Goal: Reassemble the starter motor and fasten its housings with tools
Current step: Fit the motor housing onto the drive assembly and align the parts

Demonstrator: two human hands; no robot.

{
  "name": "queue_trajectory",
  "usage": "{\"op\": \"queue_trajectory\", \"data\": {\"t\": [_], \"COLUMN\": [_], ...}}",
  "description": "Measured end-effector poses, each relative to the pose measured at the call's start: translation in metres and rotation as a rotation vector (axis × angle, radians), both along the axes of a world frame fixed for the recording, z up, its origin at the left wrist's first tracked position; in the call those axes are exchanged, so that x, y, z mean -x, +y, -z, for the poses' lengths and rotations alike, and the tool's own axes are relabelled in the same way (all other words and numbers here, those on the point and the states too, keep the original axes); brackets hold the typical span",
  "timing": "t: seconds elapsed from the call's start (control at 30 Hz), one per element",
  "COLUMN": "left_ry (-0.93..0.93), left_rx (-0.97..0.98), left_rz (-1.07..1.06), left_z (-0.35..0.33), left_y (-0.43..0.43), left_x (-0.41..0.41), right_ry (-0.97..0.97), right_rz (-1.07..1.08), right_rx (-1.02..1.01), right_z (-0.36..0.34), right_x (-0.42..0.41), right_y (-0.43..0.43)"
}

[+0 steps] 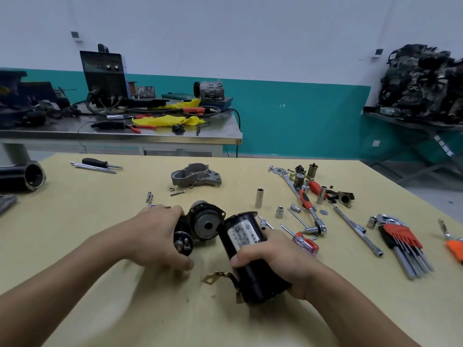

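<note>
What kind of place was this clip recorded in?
Most likely an auto-repair workshop or training shop: a welding machine on a steel bench, a dismantled engine, and a hex key set on the worktable.

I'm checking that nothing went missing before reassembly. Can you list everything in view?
motor body: one, black, near centre, held
gear end: one, black and grey, near centre, held
housing: one, grey, far centre of table
sockets: several, silver, right of centre
ratchet: one, red-black handle, among the sockets
bolts: a few, silver, left of centre
black screwdriver: one, far left
red screwdriver: one, right of motor body
hex keys: one set, red holder, right side
table: one, pale yellow
bench: one, steel, behind table
left hand: one, holds gear end
right hand: one, grips motor body
</note>
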State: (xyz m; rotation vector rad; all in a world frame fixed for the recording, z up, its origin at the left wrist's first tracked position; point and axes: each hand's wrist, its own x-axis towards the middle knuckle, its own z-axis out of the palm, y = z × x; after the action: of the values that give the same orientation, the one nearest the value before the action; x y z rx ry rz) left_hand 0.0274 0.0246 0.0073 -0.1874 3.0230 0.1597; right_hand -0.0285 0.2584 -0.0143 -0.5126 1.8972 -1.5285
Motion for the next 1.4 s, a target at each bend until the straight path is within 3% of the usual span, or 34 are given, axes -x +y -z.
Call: {"op": "queue_trajectory", "data": {"t": [0.2,0.27,0.4,0.57,0.73,0.9,1.1,1.4], "left_ry": [0.134,0.044,-0.124,0.001,0.125,0.312,0.675,0.839], "left_rx": [-0.096,-0.179,-0.527,-0.839,-0.927,-1.355,-1.159,-0.819], "left_rz": [-0.036,-0.037,-0.095,-0.329,-0.447,-0.523,-0.237,0.052], "left_z": [0.013,0.011,-0.006,0.004,0.020,0.039,0.045,0.035], "left_y": [0.009,0.011,0.001,0.002,0.010,0.013,0.035,0.047], "left_x": [-0.010,-0.012,-0.011,0.002,0.012,0.009,-0.003,-0.017], "right_ry": [-0.028,-0.030,-0.048,-0.045,-0.058,-0.033,0.037,0.207], "right_rz": [0.018,0.010,-0.017,-0.039,-0.032,-0.047,-0.046,-0.050], "right_rx": [0.029,0.028,0.038,0.030,0.021,0.053,0.096,0.112], "right_z": [0.002,0.003,0.003,0.004,0.004,0.003,0.003,0.004], "right_x": [-0.001,0.000,0.002,0.002,0.004,0.001,0.000,-0.004], "right_y": [-0.002,-0.002,-0.002,-0.002,0.000,-0.001,-0.002,-0.002]}}
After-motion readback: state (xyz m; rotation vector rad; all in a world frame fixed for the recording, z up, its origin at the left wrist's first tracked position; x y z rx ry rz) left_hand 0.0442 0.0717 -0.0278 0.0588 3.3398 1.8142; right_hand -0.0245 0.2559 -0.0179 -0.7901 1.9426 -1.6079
